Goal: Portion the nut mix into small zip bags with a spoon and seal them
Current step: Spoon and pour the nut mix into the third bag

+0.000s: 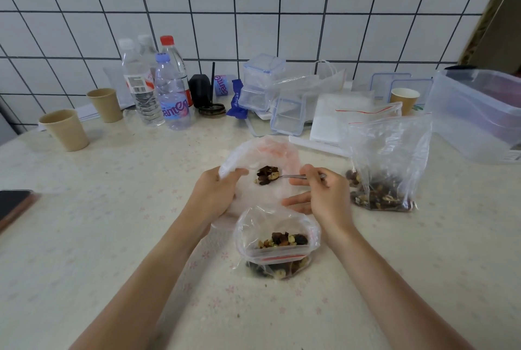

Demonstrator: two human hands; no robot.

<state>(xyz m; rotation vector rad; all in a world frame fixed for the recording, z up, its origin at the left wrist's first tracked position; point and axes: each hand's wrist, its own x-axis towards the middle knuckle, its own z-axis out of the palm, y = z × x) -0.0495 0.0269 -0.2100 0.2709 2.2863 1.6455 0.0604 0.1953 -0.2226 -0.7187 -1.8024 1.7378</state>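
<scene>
The spoon (284,176) lies crosswise, its bowl pointing left, heaped with nut mix inside the small zip bag (262,157). The right hand (321,194) pinches its handle; the left hand (217,194) grips the bag's rim. A filled bag (277,239) sits just nearer on the desk (112,236), the big supply bag (386,163) to the right.

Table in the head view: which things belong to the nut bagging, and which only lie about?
In use: left hand holding small bag; right hand holding spoon; filled bags; big nut bag.
Lying about: bottles, paper cups, clear boxes, phone.
</scene>
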